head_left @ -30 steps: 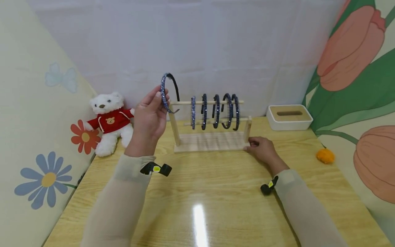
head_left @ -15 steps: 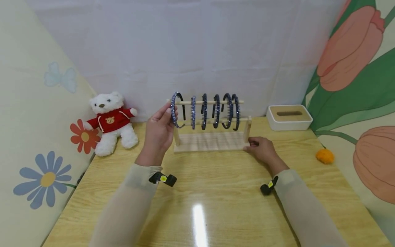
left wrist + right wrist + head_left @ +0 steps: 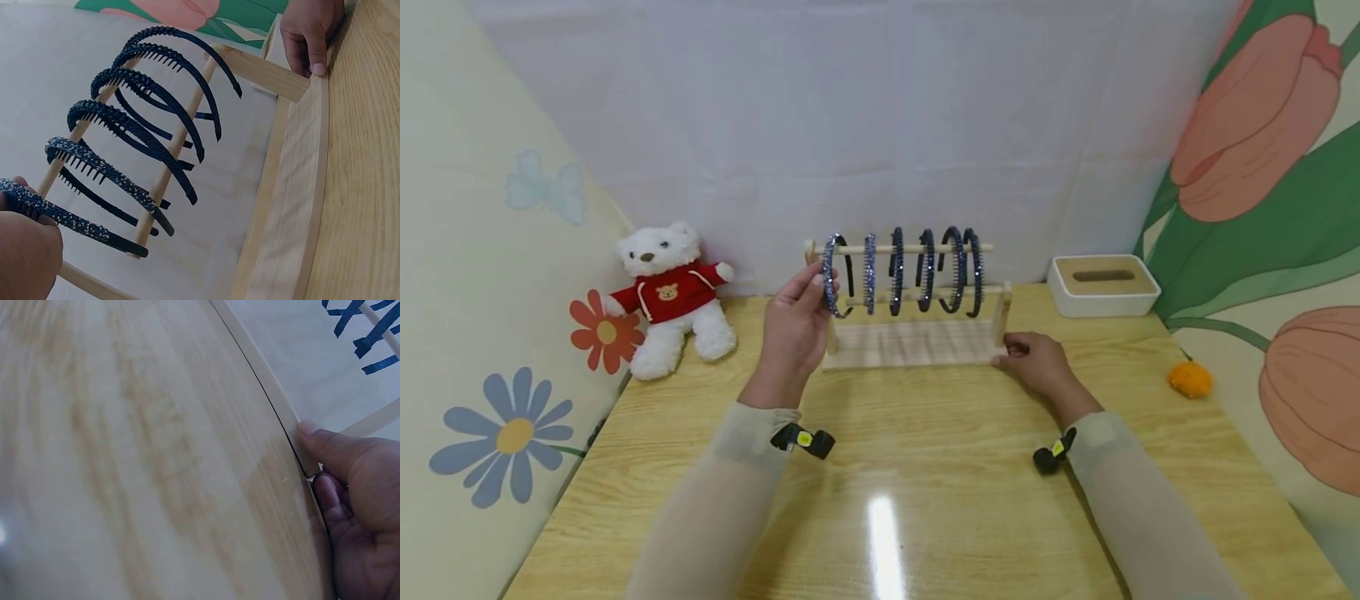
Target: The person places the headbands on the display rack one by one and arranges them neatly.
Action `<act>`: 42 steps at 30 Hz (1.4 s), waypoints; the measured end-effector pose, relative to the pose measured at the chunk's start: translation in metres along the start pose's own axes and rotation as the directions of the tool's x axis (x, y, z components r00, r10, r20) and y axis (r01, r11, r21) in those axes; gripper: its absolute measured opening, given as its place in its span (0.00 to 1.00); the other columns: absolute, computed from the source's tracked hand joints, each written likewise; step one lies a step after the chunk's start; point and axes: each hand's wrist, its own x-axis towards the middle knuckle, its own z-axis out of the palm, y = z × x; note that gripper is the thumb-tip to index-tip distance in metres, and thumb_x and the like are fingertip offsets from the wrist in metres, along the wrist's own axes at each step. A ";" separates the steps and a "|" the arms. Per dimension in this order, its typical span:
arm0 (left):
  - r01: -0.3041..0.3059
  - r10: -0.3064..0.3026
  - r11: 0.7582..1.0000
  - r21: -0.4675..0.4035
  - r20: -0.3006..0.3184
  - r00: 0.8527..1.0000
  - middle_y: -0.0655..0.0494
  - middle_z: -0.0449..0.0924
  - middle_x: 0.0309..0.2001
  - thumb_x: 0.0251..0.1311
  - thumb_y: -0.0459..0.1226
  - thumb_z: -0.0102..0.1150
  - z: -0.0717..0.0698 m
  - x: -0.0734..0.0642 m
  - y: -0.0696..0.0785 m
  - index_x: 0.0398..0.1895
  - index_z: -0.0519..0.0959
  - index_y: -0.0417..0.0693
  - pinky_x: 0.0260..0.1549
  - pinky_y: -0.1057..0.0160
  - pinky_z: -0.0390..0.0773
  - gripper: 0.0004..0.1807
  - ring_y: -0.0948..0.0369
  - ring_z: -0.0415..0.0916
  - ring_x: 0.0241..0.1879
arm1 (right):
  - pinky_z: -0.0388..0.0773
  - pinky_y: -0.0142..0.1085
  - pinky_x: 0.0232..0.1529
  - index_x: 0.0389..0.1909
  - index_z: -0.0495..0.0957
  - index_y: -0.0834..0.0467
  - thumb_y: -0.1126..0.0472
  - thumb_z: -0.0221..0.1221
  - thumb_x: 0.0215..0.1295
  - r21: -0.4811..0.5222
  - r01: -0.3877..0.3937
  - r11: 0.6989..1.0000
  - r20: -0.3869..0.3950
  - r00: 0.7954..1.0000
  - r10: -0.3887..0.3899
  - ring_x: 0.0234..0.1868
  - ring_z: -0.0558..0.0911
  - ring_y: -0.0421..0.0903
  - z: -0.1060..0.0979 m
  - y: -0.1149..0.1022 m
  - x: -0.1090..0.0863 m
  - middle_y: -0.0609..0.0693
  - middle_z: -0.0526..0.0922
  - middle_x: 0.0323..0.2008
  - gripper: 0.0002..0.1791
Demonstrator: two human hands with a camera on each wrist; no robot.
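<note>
A glittery blue headband [image 3: 830, 279] is pinched in my left hand [image 3: 795, 323] at the left end of a wooden rack [image 3: 917, 346]. It sits around the rack's two rods, its open ends toward the rear. To its right several dark blue sparkly headbands [image 3: 896, 271] with comb teeth hang spaced along the rods, as the left wrist view shows from the side. My right hand [image 3: 1036, 363] grips the right front corner of the rack's base; in the right wrist view the thumb [image 3: 322, 440] lies on the base edge and the other fingers curl beneath or beside it.
A white teddy bear [image 3: 673, 300] in a red sweater sits at the left. To the right stand a white tissue box [image 3: 1103, 287] with a wooden lid and a small orange fluffy ball [image 3: 1190, 379]. Walls enclose the table [image 3: 955, 492] behind and at the sides.
My left hand has moved down and to the right, bringing the headband from above the rack's left end onto its rods. The right hand stays at the base corner.
</note>
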 end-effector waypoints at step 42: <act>-0.044 0.042 0.996 0.072 0.034 0.999 0.58 0.89 0.47 0.82 0.26 0.51 -0.007 0.008 -0.023 0.46 0.90 0.54 0.48 0.69 0.83 0.19 0.63 0.85 0.43 | 0.84 0.53 0.63 0.66 0.82 0.66 0.54 0.75 0.70 -0.027 0.034 0.999 -0.021 0.999 -0.034 0.59 0.86 0.60 0.001 0.001 0.001 0.65 0.87 0.57 0.30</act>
